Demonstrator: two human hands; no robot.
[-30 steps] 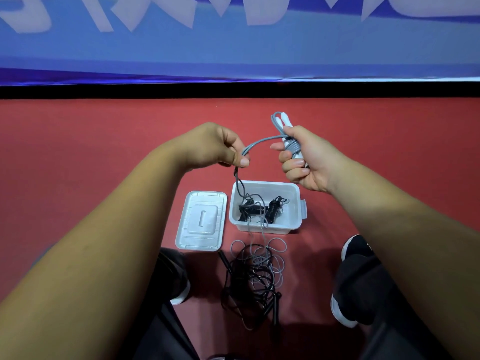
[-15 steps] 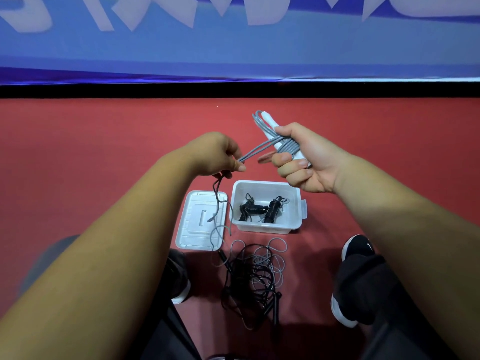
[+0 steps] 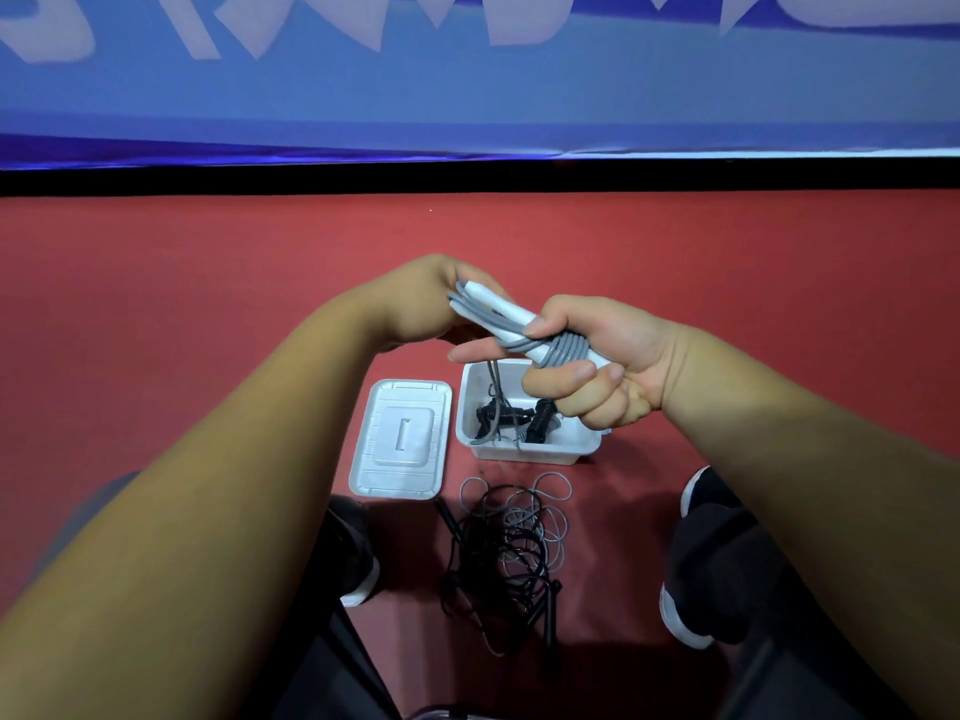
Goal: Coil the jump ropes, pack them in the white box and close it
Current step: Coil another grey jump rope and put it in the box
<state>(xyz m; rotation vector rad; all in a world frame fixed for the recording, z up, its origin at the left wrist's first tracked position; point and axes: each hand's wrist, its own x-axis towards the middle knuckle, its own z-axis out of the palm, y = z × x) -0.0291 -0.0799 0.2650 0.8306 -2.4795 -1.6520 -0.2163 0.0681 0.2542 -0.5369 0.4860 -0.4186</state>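
The right hand [image 3: 597, 366] squeezes the grey rope [image 3: 519, 330] bundle above the white box [image 3: 524, 452]; the left hand [image 3: 415, 304] fingers curl round its far end. Wind the loose tail tight so it fits.

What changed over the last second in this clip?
The right hand sank and tilted the grey rope bundle left, its tip now against the left hand; the slack between them is taken up. The white box, lid and black rope on the floor stayed put.
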